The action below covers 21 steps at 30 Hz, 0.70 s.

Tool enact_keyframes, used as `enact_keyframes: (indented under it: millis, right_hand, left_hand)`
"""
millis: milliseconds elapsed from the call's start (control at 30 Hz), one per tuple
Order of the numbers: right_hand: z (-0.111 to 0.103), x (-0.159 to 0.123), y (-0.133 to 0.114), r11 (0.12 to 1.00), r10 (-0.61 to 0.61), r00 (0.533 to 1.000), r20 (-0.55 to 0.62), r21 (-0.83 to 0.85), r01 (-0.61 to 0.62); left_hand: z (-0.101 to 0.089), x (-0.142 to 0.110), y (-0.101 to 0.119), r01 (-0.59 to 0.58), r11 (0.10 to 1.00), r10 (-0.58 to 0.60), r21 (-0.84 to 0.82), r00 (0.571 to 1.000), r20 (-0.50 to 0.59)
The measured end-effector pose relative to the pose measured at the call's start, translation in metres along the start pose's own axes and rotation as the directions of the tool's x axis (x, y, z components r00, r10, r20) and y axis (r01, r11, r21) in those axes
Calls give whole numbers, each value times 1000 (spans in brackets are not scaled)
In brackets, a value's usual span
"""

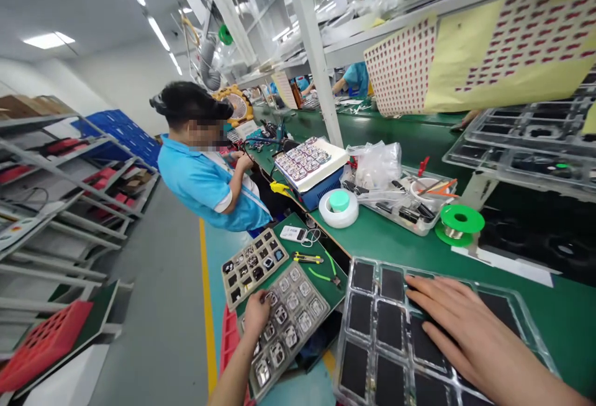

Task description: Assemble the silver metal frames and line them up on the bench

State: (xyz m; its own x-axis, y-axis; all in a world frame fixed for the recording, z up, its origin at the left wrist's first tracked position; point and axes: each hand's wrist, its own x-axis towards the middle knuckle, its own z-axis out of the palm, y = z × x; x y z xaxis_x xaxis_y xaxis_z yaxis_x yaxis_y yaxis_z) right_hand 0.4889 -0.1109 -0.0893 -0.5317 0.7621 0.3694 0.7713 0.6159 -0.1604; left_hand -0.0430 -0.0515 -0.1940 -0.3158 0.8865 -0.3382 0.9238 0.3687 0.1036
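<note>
My left hand [257, 313] reaches down to a clear compartment tray [298, 306] of small metal parts on a lower side shelf; its fingers curl over one cell, and what they pinch is hidden. My right hand [459, 325] lies flat with fingers stretched out on a clear tray of black rectangular pads [372, 331] at the front of the green bench [400, 244]. It holds nothing. A second tray with dark small parts [251, 266] lies just beyond the left hand.
A co-worker in a blue shirt [205, 182] works at the bench on the left. On the bench stand a white tape roll [338, 208], a green solder spool [460, 220], a parts tray with tools [410, 198] and a blue-based tray stack [310, 164]. Shelving racks [60, 207] line the aisle.
</note>
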Motion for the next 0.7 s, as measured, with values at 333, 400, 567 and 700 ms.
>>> enact_keyframes:
  millis: [333,400,567,700]
  right_hand:
    - [-8,3,-2,1000,9,999,31,20,-10]
    - [-7,2,-2,1000,2,1000,22,26,-2]
    - [-6,2,-1,1000,-17,1000,-12,3,17]
    - [-10,6,-1,997,-60,997,-40,-41,58]
  left_hand:
    - [-124,18,37,-187,903,-13,-388,888,-459]
    - [-180,21,75,-451,777,79,-440,763,-642]
    - [-296,58,193,-853,405,288,-329,460,-840]
    - [-345,119,278,-889,366,344,-277,405,-847]
